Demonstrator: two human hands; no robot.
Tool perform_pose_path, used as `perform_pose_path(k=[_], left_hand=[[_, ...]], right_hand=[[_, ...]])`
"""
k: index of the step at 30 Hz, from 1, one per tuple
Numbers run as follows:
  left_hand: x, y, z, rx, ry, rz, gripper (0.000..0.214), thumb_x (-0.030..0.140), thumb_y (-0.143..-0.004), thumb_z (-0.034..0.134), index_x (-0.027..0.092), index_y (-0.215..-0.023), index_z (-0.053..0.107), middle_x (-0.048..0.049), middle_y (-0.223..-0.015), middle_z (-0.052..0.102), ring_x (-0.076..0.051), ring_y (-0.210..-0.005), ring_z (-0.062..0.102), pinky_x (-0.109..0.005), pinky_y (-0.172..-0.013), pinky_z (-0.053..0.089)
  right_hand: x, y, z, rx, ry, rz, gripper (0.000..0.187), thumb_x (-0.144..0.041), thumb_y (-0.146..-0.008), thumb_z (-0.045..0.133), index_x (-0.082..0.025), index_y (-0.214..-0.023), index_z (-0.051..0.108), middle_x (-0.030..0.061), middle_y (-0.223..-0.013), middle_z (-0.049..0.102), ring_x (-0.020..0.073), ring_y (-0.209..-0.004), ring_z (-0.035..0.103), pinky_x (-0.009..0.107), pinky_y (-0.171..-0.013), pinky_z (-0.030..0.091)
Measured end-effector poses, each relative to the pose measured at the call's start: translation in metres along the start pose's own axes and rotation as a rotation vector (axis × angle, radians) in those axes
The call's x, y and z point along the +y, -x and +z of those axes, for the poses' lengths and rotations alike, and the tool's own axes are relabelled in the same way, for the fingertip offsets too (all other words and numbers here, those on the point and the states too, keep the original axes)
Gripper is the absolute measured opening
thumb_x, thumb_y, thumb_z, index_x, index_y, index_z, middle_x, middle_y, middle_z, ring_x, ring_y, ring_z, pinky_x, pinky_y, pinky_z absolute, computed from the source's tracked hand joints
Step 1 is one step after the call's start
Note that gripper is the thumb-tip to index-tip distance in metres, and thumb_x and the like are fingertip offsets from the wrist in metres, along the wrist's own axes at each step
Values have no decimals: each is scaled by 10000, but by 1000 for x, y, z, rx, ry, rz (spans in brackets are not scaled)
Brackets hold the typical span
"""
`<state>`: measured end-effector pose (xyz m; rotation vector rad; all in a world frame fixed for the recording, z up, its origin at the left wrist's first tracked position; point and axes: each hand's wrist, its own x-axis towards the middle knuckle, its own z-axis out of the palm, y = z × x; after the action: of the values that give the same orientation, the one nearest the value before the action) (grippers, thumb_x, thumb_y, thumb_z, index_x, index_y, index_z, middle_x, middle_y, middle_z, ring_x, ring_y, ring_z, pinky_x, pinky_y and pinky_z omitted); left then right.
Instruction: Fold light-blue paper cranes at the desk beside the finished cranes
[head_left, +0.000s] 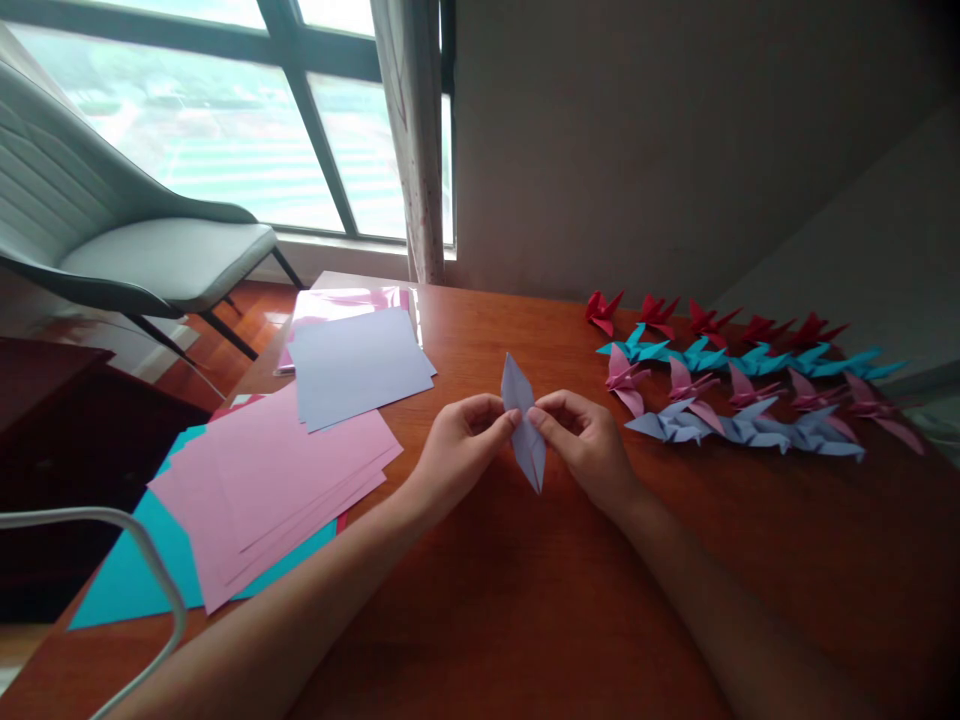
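A lavender folded paper piece (pixel 524 425), a long narrow diamond standing on end, is held above the wooden table (pixel 525 600). My left hand (pixel 459 448) pinches its left edge with thumb and fingers closed. My right hand (pixel 583 435) pinches its right edge the same way. Both forearms reach in from the bottom of the view.
Finished paper cranes lie in rows at the right: red (pixel 712 318), teal (pixel 750 358), pink (pixel 750 390), lavender (pixel 750 428). Loose sheets lie at the left: lavender (pixel 356 365), pink (pixel 270 480), teal (pixel 124 590). A grey chair (pixel 135 250) stands by the window.
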<state>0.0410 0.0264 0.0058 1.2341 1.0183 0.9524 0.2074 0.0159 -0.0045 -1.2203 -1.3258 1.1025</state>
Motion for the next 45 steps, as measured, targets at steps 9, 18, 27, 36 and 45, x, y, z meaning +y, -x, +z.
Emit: perform_pose_path(k=[9,18,27,36,45], left_hand=[[-3,2,2,3,37,-25,277,406,-798,716,136,-755,675,-8,-710,650,-124,-652,568,-232,-618,421],[-4,3,3,-54,227,-49,271,392,-855,694,128,-884,644,-41,-770,706,-131,-692,648,-222,-660,496],[-5,6,5,-99,63,-49,232,330,-875,653,103,-890,692,-95,-822,742,-163,-729,678,-251,-688,526],[-6,8,6,-126,-47,-27,265,362,-882,631,115,-847,720,-110,-832,755,-190,-757,684,-265,-700,518],[-10,8,6,-186,108,-126,383,476,-873,644,106,-920,734,-117,-870,768,-193,-750,695,-262,-682,522]], right_hand=[[1,0,1,75,13,-13,207,-392,-796,752,-216,-865,670,5,-790,662,140,-676,590,241,-554,445],[6,0,3,10,38,-59,222,-374,-759,790,-211,-793,643,2,-743,648,151,-675,597,260,-596,473],[9,-1,-3,175,-49,-96,221,-421,-856,717,-220,-934,666,-8,-785,645,104,-600,528,232,-515,419],[12,-6,-6,167,-73,-150,107,-322,-842,732,-227,-890,719,1,-839,672,123,-693,587,256,-586,458],[5,2,-4,221,73,-224,69,-274,-848,728,-245,-908,742,2,-849,724,148,-758,656,274,-667,525]])
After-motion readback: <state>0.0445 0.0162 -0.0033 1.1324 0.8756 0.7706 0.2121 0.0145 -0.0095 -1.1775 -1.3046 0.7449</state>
